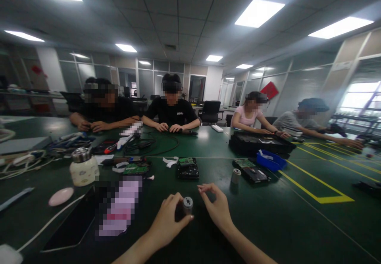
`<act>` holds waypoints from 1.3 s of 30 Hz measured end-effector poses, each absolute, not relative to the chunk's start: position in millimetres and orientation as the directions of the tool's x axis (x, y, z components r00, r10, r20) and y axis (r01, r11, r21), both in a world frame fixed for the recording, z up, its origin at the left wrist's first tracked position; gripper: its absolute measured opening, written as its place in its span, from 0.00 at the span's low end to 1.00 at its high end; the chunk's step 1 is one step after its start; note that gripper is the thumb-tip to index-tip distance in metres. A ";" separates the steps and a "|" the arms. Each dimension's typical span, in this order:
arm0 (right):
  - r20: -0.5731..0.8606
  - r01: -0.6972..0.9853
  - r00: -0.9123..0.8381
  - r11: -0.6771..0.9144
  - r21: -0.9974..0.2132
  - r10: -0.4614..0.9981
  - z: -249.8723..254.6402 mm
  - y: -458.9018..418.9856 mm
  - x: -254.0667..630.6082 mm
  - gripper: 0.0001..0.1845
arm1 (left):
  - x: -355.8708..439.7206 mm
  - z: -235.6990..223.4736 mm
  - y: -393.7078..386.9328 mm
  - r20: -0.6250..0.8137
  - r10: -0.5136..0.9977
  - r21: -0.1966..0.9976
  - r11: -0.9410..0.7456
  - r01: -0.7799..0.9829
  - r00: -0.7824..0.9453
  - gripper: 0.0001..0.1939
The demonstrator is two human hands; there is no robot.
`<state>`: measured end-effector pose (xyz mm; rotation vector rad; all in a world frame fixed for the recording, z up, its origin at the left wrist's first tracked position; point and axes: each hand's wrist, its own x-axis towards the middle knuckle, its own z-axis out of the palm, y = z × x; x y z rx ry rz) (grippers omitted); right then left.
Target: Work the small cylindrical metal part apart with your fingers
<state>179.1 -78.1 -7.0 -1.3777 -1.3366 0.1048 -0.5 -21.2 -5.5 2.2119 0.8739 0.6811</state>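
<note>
Your left hand (168, 218): fingers grasping one metal cylinder (188, 203), thumb on the near side, index finger on the left; the cylinder is upright, its end with a dark central hole facing up, its base partly hidden by your thumb.
Your right hand (218, 208): fingers released and curved, holding nothing, just to the right of the cylinder.
Beyond your right hand: a second cylinder (236, 176), upright on the green tabletop (297, 224).
Straight ahead: one black unit (188, 171) bearing a green board.
Ahead to the right: a similar unit (256, 173), beside a blue tray (270, 161); yellow tape (336, 198) farther right.
To your left: one dark flat panel (71, 222), one pink oval object (61, 197), one cream bottle (84, 172) with a metallic lid.
Across the tabletop: four seated people, one with both hands near a black case (258, 145).
</note>
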 end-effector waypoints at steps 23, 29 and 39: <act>0.659 0.477 0.248 0.503 -0.721 0.710 -1.9 -89.6 145.7 0.05 | 0.6 -8.0 -18.7 0.225 0.725 0.715 -0.577 0.396 0.651 0.10; 0.675 0.491 0.289 0.500 -0.713 0.679 -5.3 -93.1 151.2 0.04 | 0.5 -8.6 -19.3 0.226 0.723 0.717 -0.577 0.391 0.653 0.11; 0.611 0.515 0.301 0.415 -0.750 0.732 1.8 -81.8 149.2 0.04 | 0.8 -8.7 -19.1 0.225 0.722 0.714 -0.579 0.394 0.654 0.09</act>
